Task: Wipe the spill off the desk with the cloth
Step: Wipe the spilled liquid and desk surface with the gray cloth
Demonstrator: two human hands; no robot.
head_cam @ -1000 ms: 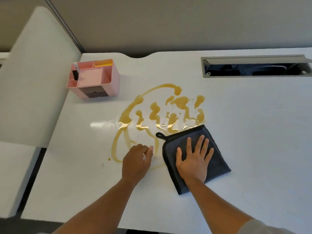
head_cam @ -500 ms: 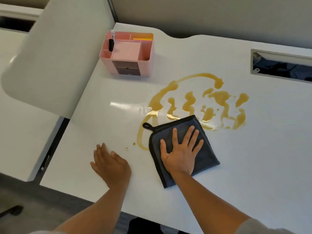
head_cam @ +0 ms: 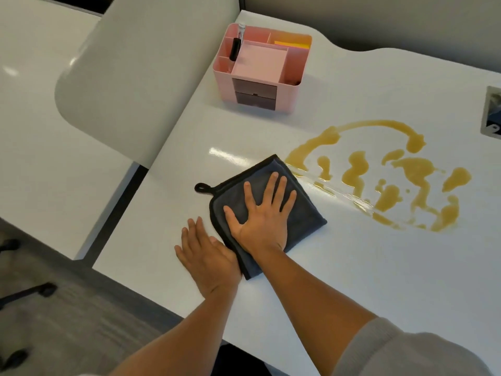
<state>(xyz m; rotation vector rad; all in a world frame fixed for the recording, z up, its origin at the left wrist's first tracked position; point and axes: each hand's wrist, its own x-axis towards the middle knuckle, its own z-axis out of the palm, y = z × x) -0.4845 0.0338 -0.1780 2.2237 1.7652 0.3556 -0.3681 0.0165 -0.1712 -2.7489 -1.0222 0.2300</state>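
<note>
Head view, looking down on a white laminate desk (head_cam: 352, 267) with a curved back edge.

Item: folded dark grey microfibre cloth (head_cam: 303, 213) with black edging and a small black hanging loop at its left corner. It lies flat on the desk near the front edge, its far corner touching the left end of the spill.

Item: amber-brown liquid spill (head_cam: 385, 172), a curved arc with scattered blobs and streaks beneath it, spread to the right of the cloth. A thin wet smear runs from the cloth's far corner across the spill's lower part.

Right hand (head_cam: 263, 221): palm down on the middle of the cloth, fingers straight and spread, pressing it flat and not curled round it.

Left hand (head_cam: 206, 256): palm down, fingers straight and together, resting on the desk just beside the cloth's near left edge. The thumb side meets the cloth's edge; it grasps nothing.

Item: pink plastic desk organiser (head_cam: 260, 69) with open top compartments and two dark drawers in front, standing at the back left of the desk, well apart from the cloth. A black-and-clear pen (head_cam: 235, 44) stands in its left compartment; a yellow pad shows in the rear right one.

Item: pale grey rounded partition panel (head_cam: 141, 77) along the desk's left side.

Item: cable cut-out (head_cam: 492, 115), partly in frame at the right edge.
</note>
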